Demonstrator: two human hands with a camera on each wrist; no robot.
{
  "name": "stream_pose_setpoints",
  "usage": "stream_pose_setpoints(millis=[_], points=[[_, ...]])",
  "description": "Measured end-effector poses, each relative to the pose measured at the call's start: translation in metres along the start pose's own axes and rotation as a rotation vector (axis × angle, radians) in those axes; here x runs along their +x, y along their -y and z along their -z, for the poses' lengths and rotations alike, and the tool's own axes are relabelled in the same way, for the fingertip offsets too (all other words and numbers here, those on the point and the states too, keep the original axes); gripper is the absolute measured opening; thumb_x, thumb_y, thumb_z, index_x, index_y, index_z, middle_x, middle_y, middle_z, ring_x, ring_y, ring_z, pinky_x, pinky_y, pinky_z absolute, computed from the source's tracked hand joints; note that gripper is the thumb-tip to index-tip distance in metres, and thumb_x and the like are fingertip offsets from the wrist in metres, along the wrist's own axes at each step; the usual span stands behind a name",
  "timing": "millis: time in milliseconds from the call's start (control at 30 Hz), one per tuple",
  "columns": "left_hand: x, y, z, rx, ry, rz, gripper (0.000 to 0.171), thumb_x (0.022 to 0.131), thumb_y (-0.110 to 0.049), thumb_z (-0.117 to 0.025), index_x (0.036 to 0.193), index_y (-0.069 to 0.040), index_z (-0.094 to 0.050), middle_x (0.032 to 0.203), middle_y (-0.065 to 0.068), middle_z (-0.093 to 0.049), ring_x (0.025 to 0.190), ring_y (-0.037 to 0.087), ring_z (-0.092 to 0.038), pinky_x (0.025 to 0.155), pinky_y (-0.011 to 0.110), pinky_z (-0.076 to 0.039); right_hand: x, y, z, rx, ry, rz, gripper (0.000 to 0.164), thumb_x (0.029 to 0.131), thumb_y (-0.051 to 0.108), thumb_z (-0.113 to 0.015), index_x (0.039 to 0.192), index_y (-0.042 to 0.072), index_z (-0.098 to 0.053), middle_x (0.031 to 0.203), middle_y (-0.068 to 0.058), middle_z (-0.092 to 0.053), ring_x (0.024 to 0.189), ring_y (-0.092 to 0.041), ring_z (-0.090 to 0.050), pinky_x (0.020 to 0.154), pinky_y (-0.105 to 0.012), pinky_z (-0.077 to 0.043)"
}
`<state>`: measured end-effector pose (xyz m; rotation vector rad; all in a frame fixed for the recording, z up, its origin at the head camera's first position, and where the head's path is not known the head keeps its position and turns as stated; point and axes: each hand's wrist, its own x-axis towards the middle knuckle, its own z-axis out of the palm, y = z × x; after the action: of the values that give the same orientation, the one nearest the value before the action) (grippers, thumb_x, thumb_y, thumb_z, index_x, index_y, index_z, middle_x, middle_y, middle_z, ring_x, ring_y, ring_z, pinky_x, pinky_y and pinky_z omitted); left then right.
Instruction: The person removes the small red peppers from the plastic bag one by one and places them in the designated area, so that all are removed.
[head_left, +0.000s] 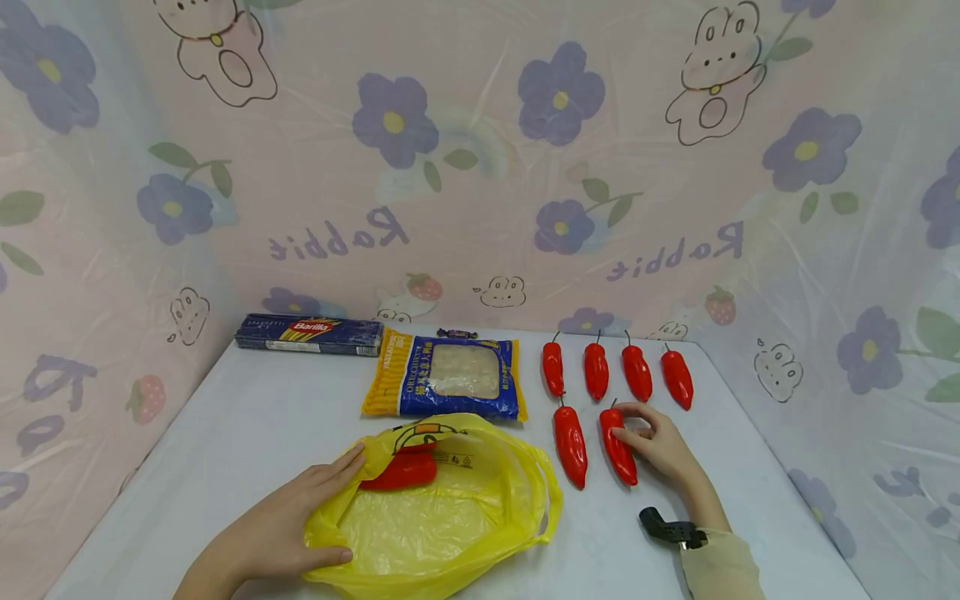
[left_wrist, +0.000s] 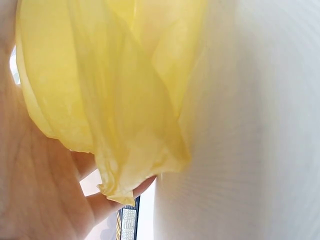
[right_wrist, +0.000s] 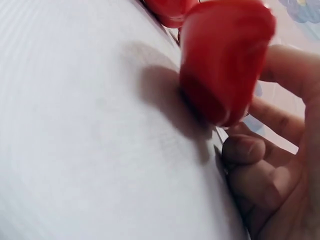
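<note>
A yellow plastic bag (head_left: 420, 542) lies with its mouth facing up, a red chili pepper (head_left: 405, 472) inside it. My left hand (head_left: 288, 512) rests along the bag's left rim, thumb and fingers spread wide apart. In the left wrist view the yellow plastic (left_wrist: 120, 100) hangs against the palm and fingers. With thumb and fingers, my right hand (head_left: 660, 446) pinches another red chili pepper (head_left: 617, 450) near its stem end. The right wrist view shows that pepper's tip (right_wrist: 222, 65) close over the table. A similar chili pepper (head_left: 571, 446) lies just left of it.
Several more red chili peppers (head_left: 596, 372) form a row behind. A blue and yellow pasta packet (head_left: 461, 375) lies behind the bag, with a small dark wrapped piece (head_left: 457, 334) at its back edge. A dark blue Barilla pack (head_left: 307, 335) sits at the white table's (head_left: 217, 433) back left.
</note>
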<state>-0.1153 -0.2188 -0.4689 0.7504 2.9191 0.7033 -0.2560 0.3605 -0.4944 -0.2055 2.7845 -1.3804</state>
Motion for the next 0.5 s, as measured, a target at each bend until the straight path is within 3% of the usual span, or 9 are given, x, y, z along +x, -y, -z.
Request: stream_pose_setpoints(millis=[200, 500], points=[[-0.0008, 0.0000, -0.0007, 0.009, 0.005, -0.001, 0.103, 0.083, -0.075, -0.073, 0.165, -0.021, -0.041, 0.174, -0.008, -0.029, 0.138, 0.020, -0.054, 0.105, 0.050, -0.056, 0.0006, 0.0014, -0.0068, -0.032, -0.018, 0.010, 0.056, 0.098, 0.034, -0.076, 0.145, 0.009, -0.061, 0.146, -0.024, -0.058, 0.087, -0.019, -0.066, 0.075, -0.021, -0.060], [-0.0005, 0.0002, -0.0011, 0.010, 0.002, 0.003, 0.104, 0.083, -0.076, -0.073, 0.166, -0.023, -0.040, 0.174, -0.008, -0.030, 0.138, 0.020, -0.055, 0.105, 0.051, -0.056, 0.0026, 0.0008, -0.0073, -0.003, -0.022, -0.005, 0.059, 0.099, 0.034, -0.075, 0.148, 0.009, -0.057, 0.147, -0.024, -0.056, 0.074, -0.019, -0.065, 0.068, -0.024, -0.059]])
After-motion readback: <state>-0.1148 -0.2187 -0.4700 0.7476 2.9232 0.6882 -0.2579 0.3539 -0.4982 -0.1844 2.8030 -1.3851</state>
